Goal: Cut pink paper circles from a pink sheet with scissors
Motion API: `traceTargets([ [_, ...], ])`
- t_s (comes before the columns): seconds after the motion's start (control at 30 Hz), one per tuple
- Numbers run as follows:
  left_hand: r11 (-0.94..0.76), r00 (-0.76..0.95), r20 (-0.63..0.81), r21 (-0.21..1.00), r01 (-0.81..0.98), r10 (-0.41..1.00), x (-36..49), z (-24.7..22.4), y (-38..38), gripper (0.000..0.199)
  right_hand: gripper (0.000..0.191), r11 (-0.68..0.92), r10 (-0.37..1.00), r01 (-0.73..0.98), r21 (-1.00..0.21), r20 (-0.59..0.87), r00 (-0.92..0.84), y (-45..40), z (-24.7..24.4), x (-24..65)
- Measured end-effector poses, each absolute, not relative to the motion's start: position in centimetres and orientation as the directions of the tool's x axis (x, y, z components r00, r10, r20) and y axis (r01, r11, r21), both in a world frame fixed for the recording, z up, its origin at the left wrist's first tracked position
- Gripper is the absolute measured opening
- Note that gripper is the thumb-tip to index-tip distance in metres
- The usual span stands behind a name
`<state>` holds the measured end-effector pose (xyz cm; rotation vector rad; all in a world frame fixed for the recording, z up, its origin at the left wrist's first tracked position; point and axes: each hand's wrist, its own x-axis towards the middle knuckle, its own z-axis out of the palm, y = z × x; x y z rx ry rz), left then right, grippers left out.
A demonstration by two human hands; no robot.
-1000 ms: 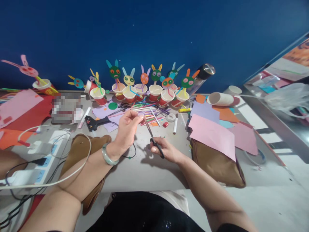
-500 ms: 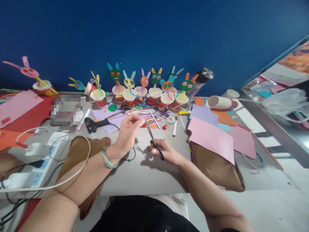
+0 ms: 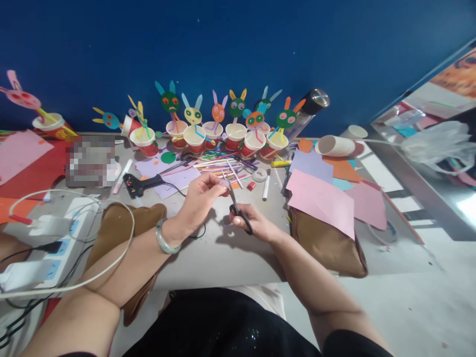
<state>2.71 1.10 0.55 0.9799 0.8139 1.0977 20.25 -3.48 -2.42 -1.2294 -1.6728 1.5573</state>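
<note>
Between the thumb and fingers of my left hand (image 3: 199, 201) is a small piece of purple paper (image 3: 224, 183), partly hidden by the fingertips. My right hand (image 3: 253, 220) grips the black handles of a pair of scissors (image 3: 241, 216), with fingers through the loops. The blades point up and away from me, slightly parted, right at the paper. Under my hands lies the grey tabletop (image 3: 223, 265). Beyond them is a heap of coloured sticks (image 3: 223, 168), and a black glue gun (image 3: 143, 184) rests left of my left hand.
Paper cups with rabbit-faced paper figures (image 3: 194, 136) line the blue wall. Pink paper sheets (image 3: 323, 201) cover a brown cushion (image 3: 327, 248) at right. A white power strip (image 3: 69, 238) with looping cables stands at left. A bottle (image 3: 308, 111) leans at the back.
The scissor blades have opened a little and sit against the purple paper. Both hands stay close together in nearly the same place. The camera view has shifted slightly.
</note>
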Motion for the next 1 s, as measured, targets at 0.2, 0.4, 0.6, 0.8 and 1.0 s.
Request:
traceTargets([
  [0.2, 0.164, 0.305, -0.062, 0.933, -0.320, 0.950, 2.77, 0.69, 0.75, 0.012, 0.069, -0.090, 0.886, 0.223, -0.971, -0.180, -0.427, -3.55, -2.49, 20.22],
  [0.4, 0.178, 0.322, -0.072, 0.933, -0.312, 0.944, 2.87, 0.44, 0.65, 0.013, 0.069, -0.089, 0.893, 0.206, -0.974, -0.169, -0.417, -3.65, -2.29, 20.09],
  [0.6, 0.192, 0.323, -0.085, 0.929, -0.316, 0.943, 2.99, 0.46, 0.53, 0.014, 0.069, -0.119, 0.890, 0.194, -0.974, -0.191, -0.415, -3.70, -2.02, 20.01],
  [0.8, 0.188, 0.324, -0.079, 0.929, -0.319, 0.943, 2.92, 0.54, 0.52, 0.015, 0.069, -0.102, 0.889, 0.199, -0.975, -0.179, -0.422, -3.70, -2.06, 20.08],
  [1.0, 0.165, 0.327, -0.057, 0.935, -0.314, 0.943, 2.94, 0.16, 0.56, 0.014, 0.069, -0.090, 0.893, 0.213, -0.973, -0.173, -0.415, -3.69, -2.23, 20.16],
])
